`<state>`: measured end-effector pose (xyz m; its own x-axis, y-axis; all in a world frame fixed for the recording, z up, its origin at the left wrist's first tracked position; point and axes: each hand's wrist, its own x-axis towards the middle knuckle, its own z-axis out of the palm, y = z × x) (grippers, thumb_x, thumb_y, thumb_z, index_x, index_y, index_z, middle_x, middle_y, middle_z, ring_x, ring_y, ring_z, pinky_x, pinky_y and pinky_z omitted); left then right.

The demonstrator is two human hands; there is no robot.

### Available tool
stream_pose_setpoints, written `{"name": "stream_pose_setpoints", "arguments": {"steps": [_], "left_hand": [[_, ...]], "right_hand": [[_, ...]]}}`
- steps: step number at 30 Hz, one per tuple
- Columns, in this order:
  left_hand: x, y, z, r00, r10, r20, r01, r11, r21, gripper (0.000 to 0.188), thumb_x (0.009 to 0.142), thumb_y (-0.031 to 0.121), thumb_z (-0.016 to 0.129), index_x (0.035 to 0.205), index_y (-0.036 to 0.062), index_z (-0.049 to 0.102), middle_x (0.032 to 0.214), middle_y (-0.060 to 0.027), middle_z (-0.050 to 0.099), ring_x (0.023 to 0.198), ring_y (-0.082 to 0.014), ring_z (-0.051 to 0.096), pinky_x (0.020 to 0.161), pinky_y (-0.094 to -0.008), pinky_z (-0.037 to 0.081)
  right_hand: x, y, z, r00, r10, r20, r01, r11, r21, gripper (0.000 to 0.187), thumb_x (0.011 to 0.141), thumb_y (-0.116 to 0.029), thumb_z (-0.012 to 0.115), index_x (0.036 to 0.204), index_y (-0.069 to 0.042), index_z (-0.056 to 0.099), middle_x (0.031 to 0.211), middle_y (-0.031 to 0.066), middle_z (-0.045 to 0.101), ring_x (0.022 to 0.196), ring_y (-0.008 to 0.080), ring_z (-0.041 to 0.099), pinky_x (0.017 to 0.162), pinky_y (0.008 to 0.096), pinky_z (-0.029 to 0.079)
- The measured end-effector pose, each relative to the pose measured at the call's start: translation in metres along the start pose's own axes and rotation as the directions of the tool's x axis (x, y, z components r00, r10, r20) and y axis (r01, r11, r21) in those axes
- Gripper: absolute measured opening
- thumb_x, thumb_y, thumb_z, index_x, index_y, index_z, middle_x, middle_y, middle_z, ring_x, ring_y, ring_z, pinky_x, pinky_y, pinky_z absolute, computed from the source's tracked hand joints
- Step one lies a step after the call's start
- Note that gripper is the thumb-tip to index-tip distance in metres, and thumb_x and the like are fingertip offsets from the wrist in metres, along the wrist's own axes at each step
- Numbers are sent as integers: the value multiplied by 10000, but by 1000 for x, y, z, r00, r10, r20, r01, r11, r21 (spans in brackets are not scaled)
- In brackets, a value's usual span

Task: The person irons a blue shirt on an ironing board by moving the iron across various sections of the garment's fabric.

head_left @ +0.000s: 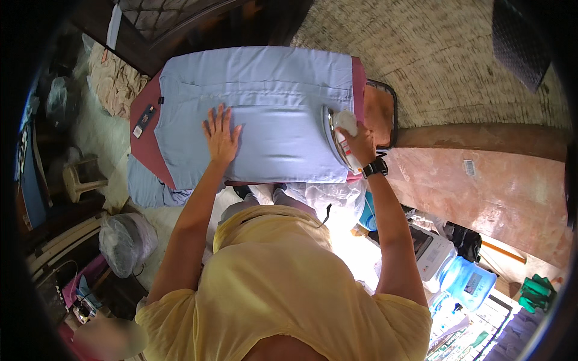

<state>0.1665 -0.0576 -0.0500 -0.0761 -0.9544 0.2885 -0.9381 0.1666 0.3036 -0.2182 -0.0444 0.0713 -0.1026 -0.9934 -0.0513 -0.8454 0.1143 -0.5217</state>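
A light blue garment (277, 135) lies spread over a dark red ironing board (144, 144). Flat on the cloth rests my left hand (221, 137), fingers apart, left of the middle. My right hand (360, 144), with a black watch at the wrist, is wrapped round a white clothes iron (344, 123). The iron is on the garment near its right edge, its metal soleplate edge showing on the left. A dark tag (143, 120) lies on the board's left end. Part of the blue cloth (150, 186) hangs below the board's near left side.
Beyond the board's right end is its metal rest frame (394, 114), beside a pinkish stone ledge (475, 186). A plastic stool (84, 179) and a filled clear bag (126, 240) stand at left. A blue water jug (469, 281) lies at lower right. Beige cloth (114, 78) is piled far left.
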Motion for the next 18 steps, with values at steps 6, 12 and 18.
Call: {"name": "stream_pose_setpoints", "arguments": {"steps": [6,12,18], "left_hand": [[45,37,29,978,198,73,-196,980,-25,560,993,438,451,1506,246,334,1602,-18,214,1478,-309,157,1156,-608,135],[47,39,36,981,180,73,-181,984,6,559,995,493,402,1508,281,330,1609,8,195,1484,-298,145,1165,-593,122],[49,42,34,982,166,88,-170,985,43,554,994,499,390,1506,299,325,1610,26,192,1484,-293,143,1170,-579,122]], "right_hand": [[40,-15,25,995,46,-91,-58,990,-128,622,782,-605,696,936,-4,656,763,215,687,757,399,685,644,480,546],[93,-51,44,916,279,-289,-289,957,10,615,789,-576,704,954,9,608,727,209,679,721,407,687,668,475,550],[117,-60,51,970,168,-176,-184,980,-80,592,801,-549,702,984,6,609,856,254,683,855,433,680,725,510,547]]}}
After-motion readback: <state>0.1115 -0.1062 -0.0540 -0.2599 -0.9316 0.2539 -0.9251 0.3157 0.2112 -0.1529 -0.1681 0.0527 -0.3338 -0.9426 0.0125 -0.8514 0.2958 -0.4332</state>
